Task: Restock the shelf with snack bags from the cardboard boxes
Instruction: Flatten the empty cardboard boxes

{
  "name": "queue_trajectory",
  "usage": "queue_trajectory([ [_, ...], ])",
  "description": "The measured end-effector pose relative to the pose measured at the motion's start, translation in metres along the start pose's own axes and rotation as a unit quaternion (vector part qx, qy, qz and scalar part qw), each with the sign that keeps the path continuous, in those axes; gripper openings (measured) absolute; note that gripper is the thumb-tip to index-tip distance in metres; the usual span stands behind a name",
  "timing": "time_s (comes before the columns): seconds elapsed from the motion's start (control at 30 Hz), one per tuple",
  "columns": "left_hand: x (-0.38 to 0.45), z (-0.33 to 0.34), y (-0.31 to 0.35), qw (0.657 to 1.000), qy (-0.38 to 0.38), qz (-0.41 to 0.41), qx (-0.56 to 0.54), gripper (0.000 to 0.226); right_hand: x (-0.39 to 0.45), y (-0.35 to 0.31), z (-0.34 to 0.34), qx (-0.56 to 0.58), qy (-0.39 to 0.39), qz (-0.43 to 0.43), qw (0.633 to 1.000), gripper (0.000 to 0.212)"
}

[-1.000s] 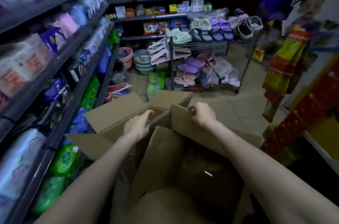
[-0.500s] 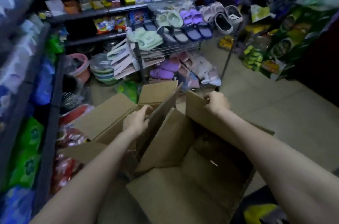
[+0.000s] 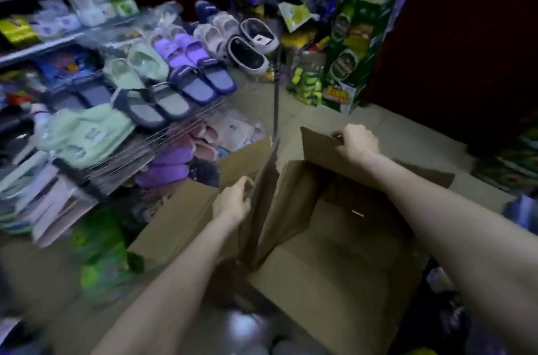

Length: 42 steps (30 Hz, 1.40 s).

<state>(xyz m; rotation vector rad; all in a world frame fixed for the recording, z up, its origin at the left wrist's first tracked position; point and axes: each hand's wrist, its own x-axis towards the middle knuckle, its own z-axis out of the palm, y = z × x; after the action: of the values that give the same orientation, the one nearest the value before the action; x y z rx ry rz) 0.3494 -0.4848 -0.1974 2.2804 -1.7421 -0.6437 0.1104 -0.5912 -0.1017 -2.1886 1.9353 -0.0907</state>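
Note:
An open cardboard box (image 3: 334, 261) fills the lower middle of the view, and I see only bare cardboard inside it. My left hand (image 3: 233, 200) grips the edge of the upright left flap (image 3: 263, 194). My right hand (image 3: 356, 143) grips the top edge of the far right flap (image 3: 317, 148). Another flap (image 3: 180, 221) lies spread out to the left. Green snack bags (image 3: 99, 250) lie low on the left, beside the box.
A wire rack (image 3: 186, 124) loaded with slippers and sandals stands just behind the box, its metal post (image 3: 276, 98) rising at the box's far edge. Shelves with packaged goods run along the left. Green packages stand at the back right on the tiled floor (image 3: 407, 133).
My view has swung right, away from the left shelves and toward the slipper rack and open floor. Both hands keep their hold on the flaps, and the box has come round with them.

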Motion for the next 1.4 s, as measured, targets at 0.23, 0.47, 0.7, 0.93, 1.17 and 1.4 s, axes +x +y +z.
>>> queue_trajectory([
  [0.23, 0.173, -0.023, 0.080, 0.983, -0.088, 0.116, -0.108, 0.021, 0.148, 0.037, -0.037, -0.048, 0.032, 0.034, 0.998, 0.036],
  [0.47, 0.303, -0.010, 0.191, 0.977, -0.111, 0.153, -0.100, 0.020, 0.254, 0.114, -0.070, -0.052, 0.047, 0.079, 0.994, 0.042],
  [0.7, 0.436, 0.048, 0.320, 0.987, -0.077, 0.119, -0.079, 0.016, 0.385, 0.256, -0.069, -0.024, 0.038, 0.084, 0.995, 0.042],
  [0.93, 0.560, 0.147, 0.441, 0.994, -0.066, -0.042, -0.077, 0.013, 0.554, 0.419, -0.048, -0.004, -0.049, 0.066, 0.997, 0.033],
  [1.17, 0.641, 0.204, 0.511, 0.985, -0.033, -0.125, -0.116, 0.011, 0.650, 0.511, -0.048, 0.031, -0.043, 0.054, 0.997, 0.033],
  [1.4, 0.691, 0.235, 0.553, 0.885, -0.138, -0.229, -0.382, 0.034, 0.700, 0.538, -0.040, -0.010, -0.053, 0.008, 0.999, 0.039],
])
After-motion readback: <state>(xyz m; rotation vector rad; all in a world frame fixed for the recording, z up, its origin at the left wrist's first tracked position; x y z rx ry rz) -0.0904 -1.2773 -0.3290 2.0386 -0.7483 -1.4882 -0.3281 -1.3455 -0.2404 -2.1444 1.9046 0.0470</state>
